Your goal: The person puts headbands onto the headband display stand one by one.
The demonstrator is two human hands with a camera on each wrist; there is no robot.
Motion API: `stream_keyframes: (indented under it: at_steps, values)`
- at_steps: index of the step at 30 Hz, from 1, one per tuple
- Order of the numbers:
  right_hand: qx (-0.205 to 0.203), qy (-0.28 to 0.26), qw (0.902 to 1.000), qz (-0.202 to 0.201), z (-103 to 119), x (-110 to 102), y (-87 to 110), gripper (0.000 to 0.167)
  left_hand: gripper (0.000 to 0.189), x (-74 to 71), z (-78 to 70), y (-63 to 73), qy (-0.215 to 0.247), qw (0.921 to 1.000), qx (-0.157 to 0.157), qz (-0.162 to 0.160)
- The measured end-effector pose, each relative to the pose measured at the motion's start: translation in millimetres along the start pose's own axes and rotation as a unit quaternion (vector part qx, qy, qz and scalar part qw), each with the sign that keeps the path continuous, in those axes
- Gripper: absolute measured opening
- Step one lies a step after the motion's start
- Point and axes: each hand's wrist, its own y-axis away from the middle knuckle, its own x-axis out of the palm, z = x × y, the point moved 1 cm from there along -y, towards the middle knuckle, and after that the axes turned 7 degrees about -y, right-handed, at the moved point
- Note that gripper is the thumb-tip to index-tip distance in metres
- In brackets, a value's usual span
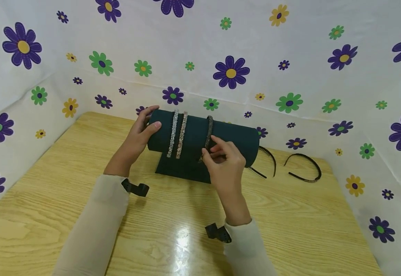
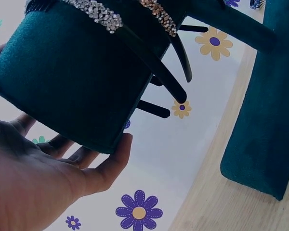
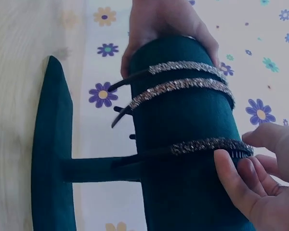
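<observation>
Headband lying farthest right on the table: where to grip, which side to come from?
I'd pinch the far-right headband at its curved crown, coming from above and the right. Its two open ends point left, toward the display stand, so the bend is the exposed side. The right hand looks nearer, but it's holding another headband.

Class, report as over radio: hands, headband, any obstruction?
Left hand gripping stand at one end. Right hand pinching dark headband, around stand. No obstruction seen.

A white backdrop (image 1: 186,42) with purple, green and yellow flowers (image 1: 231,73) surrounds three sides of a wood-grain tabletop (image 1: 300,222), on which a bright reflection (image 1: 182,241) shines.
</observation>
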Motion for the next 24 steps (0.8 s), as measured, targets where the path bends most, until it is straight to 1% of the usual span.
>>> stream_keyframes:
  at_steps: [3,5,7,11,14,17,19,21,24]
  values:
    - [0.006,-0.017,0.9998,0.000,-2,-7,-2.3,0.030,0.061,-0.2,0.0,0.9,-0.001,1.0000,-0.002,-0.001]
    - [0.010,-0.028,0.9995,-0.010,-3,-15,-4.7,0.028,0.061,-0.4,0.3,0.8,-0.002,1.0000,-0.002,-0.001]
    - [0.015,-0.028,0.9990,-0.031,-5,-25,-7.8,0.026,0.061,-0.4,0.6,0.5,-0.003,1.0000,0.000,0.000]
    - [0.031,0.009,0.9964,-0.079,-12,-51,-14.8,0.023,0.060,-0.3,1.2,-0.7,0.003,1.0000,0.005,0.001]
    - [0.055,0.036,0.9912,-0.115,-19,-71,-18.6,0.023,0.060,-0.2,1.7,-1.2,0.004,1.0000,0.004,-0.001]
    - [0.085,0.050,0.9837,-0.150,-29,-89,-20.1,0.022,0.060,0.0,1.5,-1.2,0.005,1.0000,0.003,0.000]
    - [0.100,0.054,0.9794,-0.167,-39,-99,-20.0,0.020,0.060,0.1,1.5,-1.4,0.011,0.9999,0.003,0.002]
    - [0.118,0.058,0.9754,-0.177,-51,-107,-18.8,0.019,0.060,0.0,1.1,-1.1,0.011,0.9999,0.004,0.003]
    - [0.155,0.071,0.9699,-0.174,-69,-114,-15.6,0.019,0.059,-0.6,1.0,-0.2,0.011,0.9999,0.004,0.002]
